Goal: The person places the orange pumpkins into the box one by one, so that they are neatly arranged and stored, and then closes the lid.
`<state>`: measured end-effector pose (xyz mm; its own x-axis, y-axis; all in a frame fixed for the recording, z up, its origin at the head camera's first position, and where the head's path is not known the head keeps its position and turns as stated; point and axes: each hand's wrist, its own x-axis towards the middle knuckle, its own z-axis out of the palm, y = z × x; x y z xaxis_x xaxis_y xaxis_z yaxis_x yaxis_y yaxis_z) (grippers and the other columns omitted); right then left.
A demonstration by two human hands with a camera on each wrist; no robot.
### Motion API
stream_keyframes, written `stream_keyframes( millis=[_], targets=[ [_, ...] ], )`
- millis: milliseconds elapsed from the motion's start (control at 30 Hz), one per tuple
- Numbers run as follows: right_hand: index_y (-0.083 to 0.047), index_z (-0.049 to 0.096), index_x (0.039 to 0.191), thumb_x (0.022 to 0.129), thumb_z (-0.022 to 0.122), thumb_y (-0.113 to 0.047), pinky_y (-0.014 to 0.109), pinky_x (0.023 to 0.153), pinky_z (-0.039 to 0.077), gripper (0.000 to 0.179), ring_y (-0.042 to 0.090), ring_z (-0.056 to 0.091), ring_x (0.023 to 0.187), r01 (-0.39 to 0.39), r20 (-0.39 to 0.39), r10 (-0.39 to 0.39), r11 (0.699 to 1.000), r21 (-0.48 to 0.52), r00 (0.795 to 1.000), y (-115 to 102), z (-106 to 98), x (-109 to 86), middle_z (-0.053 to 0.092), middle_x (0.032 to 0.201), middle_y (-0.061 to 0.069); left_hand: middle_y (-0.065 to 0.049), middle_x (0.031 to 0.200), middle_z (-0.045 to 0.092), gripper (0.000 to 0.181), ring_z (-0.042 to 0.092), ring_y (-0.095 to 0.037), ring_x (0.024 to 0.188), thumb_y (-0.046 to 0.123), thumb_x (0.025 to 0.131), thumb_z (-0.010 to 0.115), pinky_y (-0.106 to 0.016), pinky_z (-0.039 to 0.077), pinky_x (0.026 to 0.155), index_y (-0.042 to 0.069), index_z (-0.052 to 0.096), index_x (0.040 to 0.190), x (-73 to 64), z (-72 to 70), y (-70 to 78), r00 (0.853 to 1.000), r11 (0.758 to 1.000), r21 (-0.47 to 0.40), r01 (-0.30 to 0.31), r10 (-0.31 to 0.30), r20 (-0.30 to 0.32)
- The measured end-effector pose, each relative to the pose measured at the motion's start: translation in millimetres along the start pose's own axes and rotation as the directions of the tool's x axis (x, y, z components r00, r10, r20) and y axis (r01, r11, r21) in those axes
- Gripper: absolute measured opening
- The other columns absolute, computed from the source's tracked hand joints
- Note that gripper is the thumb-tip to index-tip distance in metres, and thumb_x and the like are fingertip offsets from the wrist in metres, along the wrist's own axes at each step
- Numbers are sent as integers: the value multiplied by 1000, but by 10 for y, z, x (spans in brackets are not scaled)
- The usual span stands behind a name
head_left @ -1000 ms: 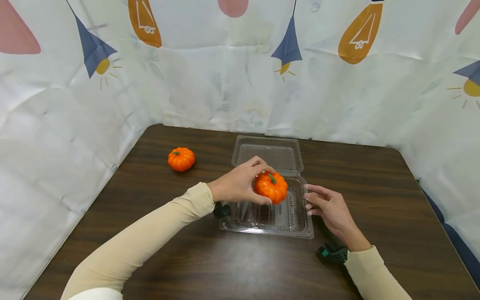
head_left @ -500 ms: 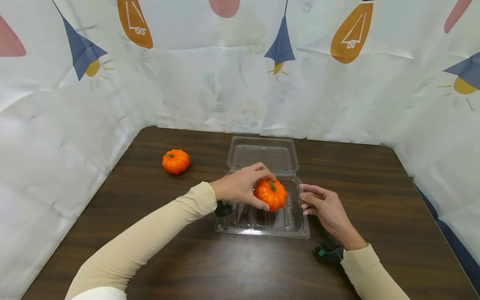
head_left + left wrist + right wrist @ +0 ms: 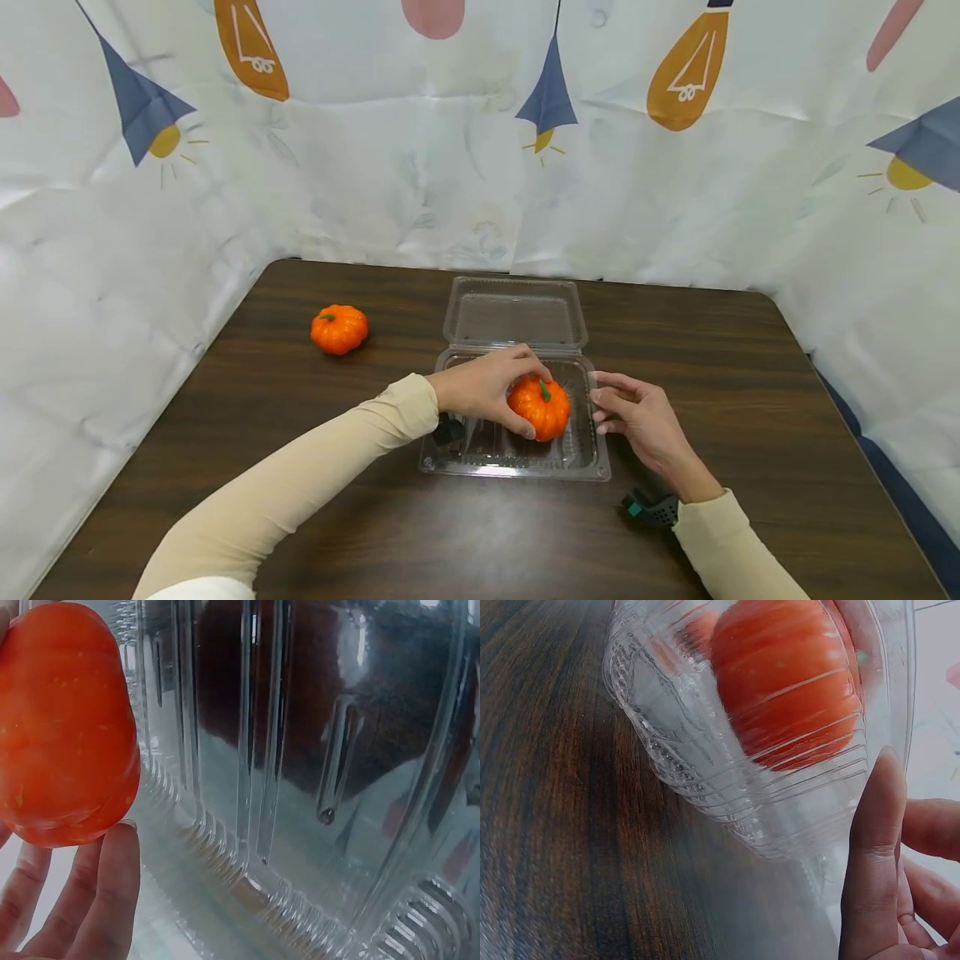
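Observation:
In the head view my left hand [image 3: 491, 387] grips an orange pumpkin [image 3: 546, 410] with a green stem, thumb at the near side and fingers behind. The pumpkin is within the base of a clear plastic clamshell container [image 3: 517, 468]; through the side wall it shows in the right wrist view too. Whether it touches the floor of the base, I cannot tell. My right hand [image 3: 648, 425] pinches the container's right rim between thumb and fingers. Up close in the left wrist view, fingers [image 3: 112, 892] reach under the pumpkin [image 3: 67, 727].
A second orange pumpkin [image 3: 340, 330] lies on the dark wooden table [image 3: 750, 375], left of the container. The clear lid [image 3: 517, 312] lies folded back at the far side. White patterned cloth [image 3: 420, 183] hangs behind the table and at its sides.
My left hand has lowered the pumpkin into the container's base. The right hand has stayed at the rim. The whole head view has shifted slightly.

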<state>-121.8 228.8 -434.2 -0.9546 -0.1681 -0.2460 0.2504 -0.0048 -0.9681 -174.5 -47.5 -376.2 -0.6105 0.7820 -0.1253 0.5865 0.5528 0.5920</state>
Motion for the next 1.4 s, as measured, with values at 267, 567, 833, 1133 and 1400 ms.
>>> stream_keyframes(
  millis=[267, 567, 833, 1133, 1400],
  targets=[
    [6, 49, 147, 101, 68, -18, 22, 69, 63, 56, 8, 67, 73, -5, -8, 5, 1000, -25, 1000, 5, 20, -10, 74, 95, -8, -1, 132, 54, 67, 59, -17, 115, 43, 80, 88, -29, 56, 100, 18, 60, 136, 47, 69, -37, 1000, 1000, 18, -2, 1, 30],
    [6, 50, 146, 101, 68, -18, 22, 69, 63, 55, 8, 66, 72, -11, -15, 10, 1000, -25, 1000, -31, 11, 4, 74, 93, -8, 0, 132, 54, 68, 57, -17, 116, 43, 80, 89, -30, 55, 101, 19, 60, 137, 104, 93, -49, 999, 1000, 22, 0, -1, 46],
    [6, 50, 147, 101, 67, -17, 22, 70, 63, 54, 9, 66, 73, -8, -11, 7, 1000, -25, 1000, -23, 7, 8, 74, 93, -8, -2, 131, 53, 68, 57, -17, 115, 41, 79, 89, -29, 55, 100, 19, 59, 136, 125, 113, -72, 998, 1000, 6, -29, 29, 49],
    [6, 50, 147, 101, 67, -17, 22, 69, 63, 53, 9, 66, 72, -13, -14, 13, 1000, -24, 1000, -20, 24, 14, 75, 92, -8, -3, 136, 55, 72, 58, -20, 126, 40, 79, 90, -34, 52, 110, 18, 58, 139, 91, 73, -61, 999, 999, -12, -29, 30, 43],
    [6, 50, 146, 101, 68, -18, 22, 68, 63, 54, 8, 67, 72, -14, -18, 13, 1000, -20, 1000, -14, 15, 5, 75, 92, -7, -7, 143, 53, 75, 59, -21, 128, 37, 84, 87, -31, 57, 100, 11, 53, 146, 31, -24, -31, 999, 998, -65, -22, 25, 34]
  ],
)
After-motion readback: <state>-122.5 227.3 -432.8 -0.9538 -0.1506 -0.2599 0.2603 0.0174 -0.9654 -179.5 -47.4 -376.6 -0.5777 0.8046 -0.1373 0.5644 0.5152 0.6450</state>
